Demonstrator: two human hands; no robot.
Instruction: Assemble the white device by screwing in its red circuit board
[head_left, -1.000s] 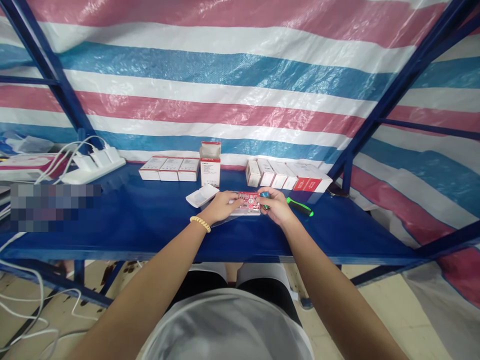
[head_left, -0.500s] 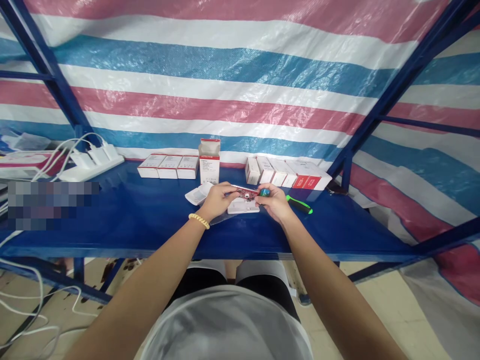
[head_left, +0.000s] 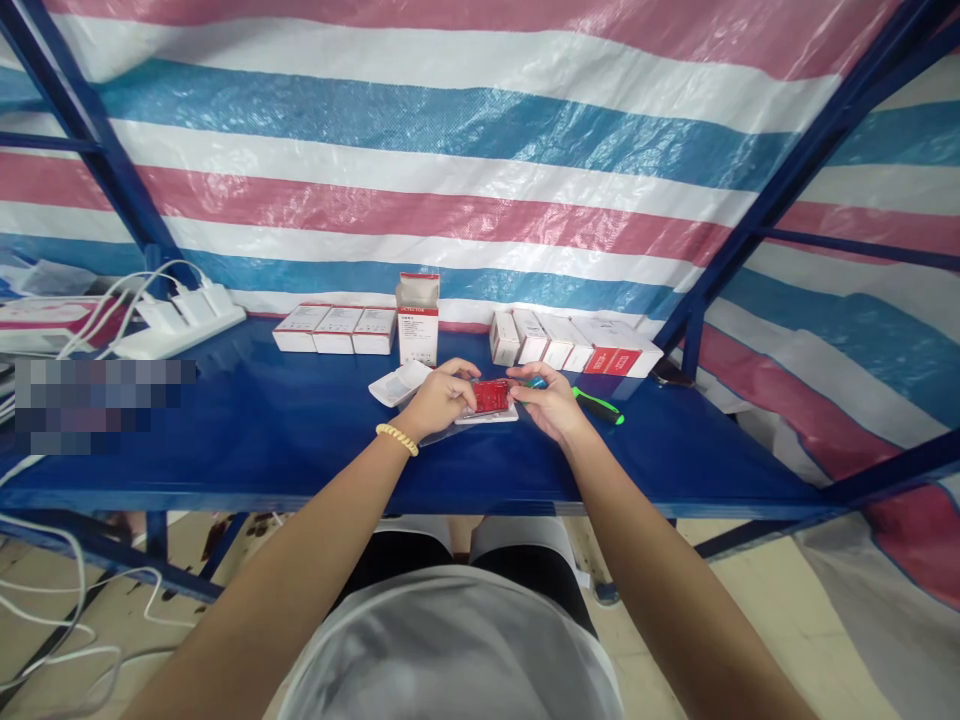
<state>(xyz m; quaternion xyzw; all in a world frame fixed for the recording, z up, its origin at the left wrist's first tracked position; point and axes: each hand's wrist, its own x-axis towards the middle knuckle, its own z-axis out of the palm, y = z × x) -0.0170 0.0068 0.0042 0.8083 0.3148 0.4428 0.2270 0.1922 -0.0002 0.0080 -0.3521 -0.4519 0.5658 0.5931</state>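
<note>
- Red side up, pinching circuit board [head_left: 491,397] with left hand [head_left: 439,402], over white casing [head_left: 491,419].
- Holding blue part [head_left: 537,382] in right hand [head_left: 553,404], beside board.
- Likely inspecting board; calling for steady edge grip.

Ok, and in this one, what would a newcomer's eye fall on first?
Probably the shiny plastic sheet striped red, white and blue, filling the background behind the glossy blue table. Then the small bright red circuit board, gripped by the bare left hand, with the bare right hand close at its other edge. Last, the tall white-and-red cardboard box standing open behind them.
</note>
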